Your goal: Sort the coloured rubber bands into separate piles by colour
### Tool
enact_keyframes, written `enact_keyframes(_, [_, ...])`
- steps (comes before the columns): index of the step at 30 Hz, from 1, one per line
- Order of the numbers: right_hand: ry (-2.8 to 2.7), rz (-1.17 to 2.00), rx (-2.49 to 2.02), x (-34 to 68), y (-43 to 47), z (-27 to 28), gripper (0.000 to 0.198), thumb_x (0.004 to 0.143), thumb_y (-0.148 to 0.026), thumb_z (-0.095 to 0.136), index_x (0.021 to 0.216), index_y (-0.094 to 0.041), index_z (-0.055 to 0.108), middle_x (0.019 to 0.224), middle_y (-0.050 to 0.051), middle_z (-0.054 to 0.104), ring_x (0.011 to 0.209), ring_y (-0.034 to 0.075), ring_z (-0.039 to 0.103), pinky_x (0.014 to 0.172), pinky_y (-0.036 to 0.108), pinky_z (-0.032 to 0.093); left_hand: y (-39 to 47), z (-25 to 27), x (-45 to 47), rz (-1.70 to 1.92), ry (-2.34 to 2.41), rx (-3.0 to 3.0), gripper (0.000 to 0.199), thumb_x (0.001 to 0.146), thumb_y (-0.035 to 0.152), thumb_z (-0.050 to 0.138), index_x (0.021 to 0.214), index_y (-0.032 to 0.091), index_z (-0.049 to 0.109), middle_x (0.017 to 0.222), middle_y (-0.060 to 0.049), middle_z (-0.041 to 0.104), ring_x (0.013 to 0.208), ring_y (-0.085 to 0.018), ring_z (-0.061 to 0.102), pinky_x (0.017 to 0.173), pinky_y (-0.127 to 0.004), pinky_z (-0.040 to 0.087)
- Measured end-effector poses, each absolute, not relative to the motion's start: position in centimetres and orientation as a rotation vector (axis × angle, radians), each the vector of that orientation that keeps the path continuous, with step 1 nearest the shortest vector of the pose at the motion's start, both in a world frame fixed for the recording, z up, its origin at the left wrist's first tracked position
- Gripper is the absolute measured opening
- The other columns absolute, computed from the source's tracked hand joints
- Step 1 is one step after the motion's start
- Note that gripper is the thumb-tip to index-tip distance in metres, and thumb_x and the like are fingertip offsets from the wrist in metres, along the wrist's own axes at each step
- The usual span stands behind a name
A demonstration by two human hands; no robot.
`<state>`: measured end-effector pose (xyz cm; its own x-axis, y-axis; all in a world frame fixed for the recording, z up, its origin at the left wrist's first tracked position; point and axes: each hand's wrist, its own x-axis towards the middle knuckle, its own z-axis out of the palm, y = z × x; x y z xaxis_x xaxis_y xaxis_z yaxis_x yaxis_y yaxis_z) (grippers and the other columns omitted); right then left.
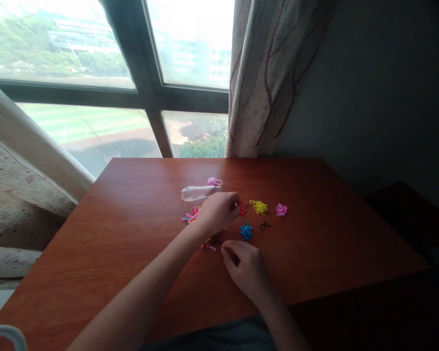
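Observation:
My left hand (221, 210) reaches across to the red pile (243, 208) of small plastic pins, fingers curled together; what they hold, if anything, is hidden. Nearer to me, my right hand (244, 263) is closed in a pinch at the edge of a mixed-colour heap (192, 214), partly covered by my left forearm. Something dark (217, 241) shows by its fingertips, too small to make out. Sorted by colour on the right are a yellow pile (259, 207), a pink pile (281, 210), a blue pile (246, 231) and black pins (265, 225).
Behind my left hand a clear plastic bottle (195, 193) lies on its side, with a pink looped item (214, 182) beside its neck end. The brown wooden table (124, 214) meets a window (149, 97) with curtains (256, 97) at its far side.

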<state>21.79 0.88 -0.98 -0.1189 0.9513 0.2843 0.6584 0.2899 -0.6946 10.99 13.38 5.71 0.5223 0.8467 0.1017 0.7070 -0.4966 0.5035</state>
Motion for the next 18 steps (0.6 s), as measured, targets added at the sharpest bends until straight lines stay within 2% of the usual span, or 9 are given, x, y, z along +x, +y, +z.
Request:
enact_keyframes(9, [-1.829, 0.558, -1.413, 21.8, 0.7, -1.2, 0.015, 0.089, -0.015, 0.052, 0.088, -0.022, 0.065, 0.079, 0.001, 0.069, 0.072, 0.016, 0.062, 0.068, 0.024, 0.041, 15.1, 3.4, 12.7, 0.315, 1.312, 2.496, 0.018, 0.081, 0.020, 0.056, 0.087, 0.021, 0.073, 0.082, -0.008, 0.074, 0.075, -0.024, 0.068, 0.065, -0.029, 0.048])
enact_keyframes(18, [-1.872, 0.521, -1.451, 21.8, 0.8, -0.9, 0.015, 0.091, -0.016, 0.051, 0.086, -0.021, 0.064, 0.077, 0.001, 0.068, 0.072, 0.016, 0.062, 0.068, 0.024, 0.041, 11.1, 6.1, 7.5, 0.448, 1.276, 2.449, 0.019, 0.088, 0.022, 0.052, 0.098, 0.021, 0.069, 0.086, -0.003, 0.074, 0.079, -0.018, 0.067, 0.068, -0.025, 0.046])
